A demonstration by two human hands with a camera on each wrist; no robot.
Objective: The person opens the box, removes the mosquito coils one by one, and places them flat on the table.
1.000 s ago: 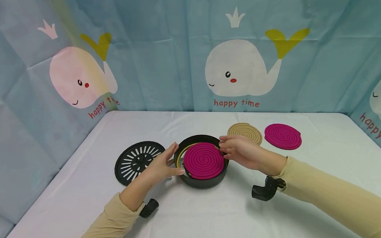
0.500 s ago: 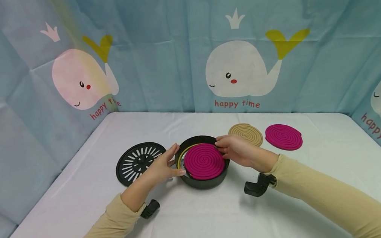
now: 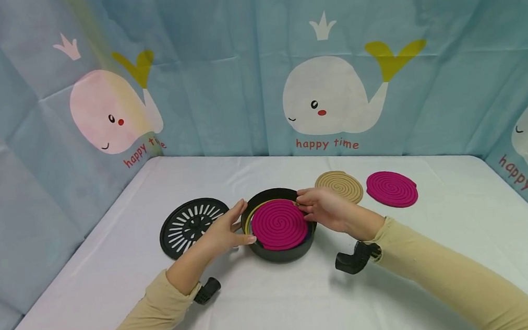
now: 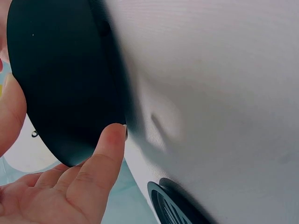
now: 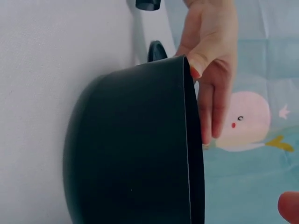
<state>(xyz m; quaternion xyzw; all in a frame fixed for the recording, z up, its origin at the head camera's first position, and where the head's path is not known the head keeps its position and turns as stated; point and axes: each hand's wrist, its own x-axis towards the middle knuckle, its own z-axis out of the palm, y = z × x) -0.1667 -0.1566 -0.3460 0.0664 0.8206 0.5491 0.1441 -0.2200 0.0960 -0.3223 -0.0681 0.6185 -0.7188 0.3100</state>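
Observation:
In the head view a round black pot (image 3: 280, 255) stands at the table's middle, with a magenta spiral mat (image 3: 279, 224) and a yellow ring (image 3: 249, 220) inside. My left hand (image 3: 220, 233) grips the pot's left side, thumb at the near rim and fingers round the outside. The left wrist view shows that hand (image 4: 84, 182) against the dark pot wall (image 4: 65, 79). At the pot's right back rim are the bent fingers of my right hand (image 3: 331, 209), beside the mat; their exact contact is hidden. Only a fingertip (image 5: 289, 206) shows in the right wrist view, apart from the pot (image 5: 131, 144).
A black slotted disc (image 3: 194, 226) lies left of the pot, partly behind my left hand. Behind my right hand are a tan spiral mat (image 3: 339, 186) and, farther right, another magenta mat (image 3: 392, 189). A whale-print curtain (image 3: 238, 83) hangs behind the white table (image 3: 277, 310).
My right hand has moved left, farther over the pot's rim. Inside the pot, the magenta mat has shifted slightly left. My left hand has stayed nearly in place.

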